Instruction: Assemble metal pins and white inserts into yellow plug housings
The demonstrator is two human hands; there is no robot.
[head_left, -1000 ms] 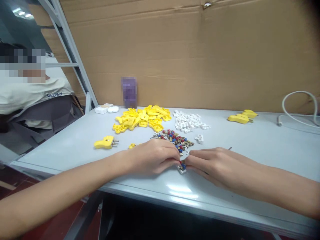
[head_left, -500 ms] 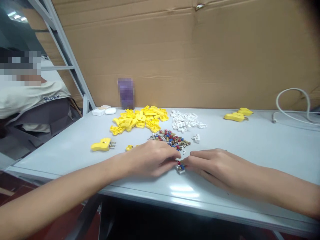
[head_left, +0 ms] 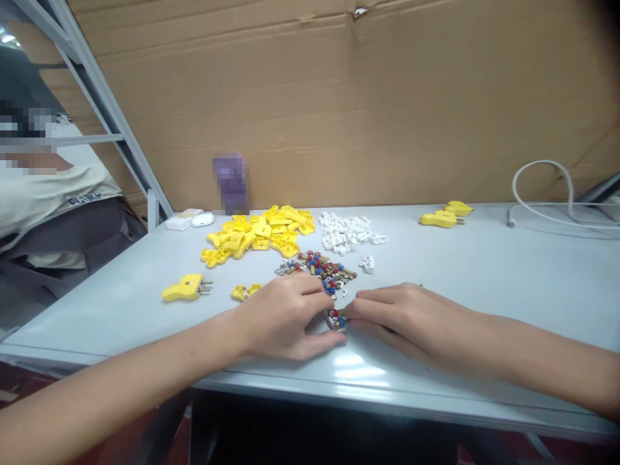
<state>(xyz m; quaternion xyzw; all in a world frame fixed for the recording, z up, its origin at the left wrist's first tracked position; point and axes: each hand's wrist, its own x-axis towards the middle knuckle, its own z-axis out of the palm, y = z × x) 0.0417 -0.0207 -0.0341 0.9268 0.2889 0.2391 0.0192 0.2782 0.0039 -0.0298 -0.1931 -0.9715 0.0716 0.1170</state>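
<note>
Between my fingertips, near the table's front edge, lies a small white plug insert (head_left: 336, 321) with red, blue and metal parts in it. My left hand (head_left: 290, 316) is closed around it, the thumb along its near side and the index finger at its far side. From the right, the fingers of my right hand (head_left: 404, 316) are pinched together against the insert; what lies between those fingertips is mostly hidden. Just beyond is a pile of brass pins with red and blue pieces (head_left: 322, 265). A yellow plug half (head_left: 245, 292) is partly covered by my left hand.
Yellow plug shells (head_left: 261, 232) and white plastic inserts (head_left: 346, 229) are heaped farther back. Yellow plugs lie left (head_left: 184, 287) and back right (head_left: 438, 219). A loose white insert (head_left: 367, 263), a white cable (head_left: 542, 165) and a cardboard wall (head_left: 339, 110) also show. A person sits left.
The view has shifted, so the table's things sit farther left. My left thumb has come away from the fingers to the near side of the insert; my right hand remains beside it.
</note>
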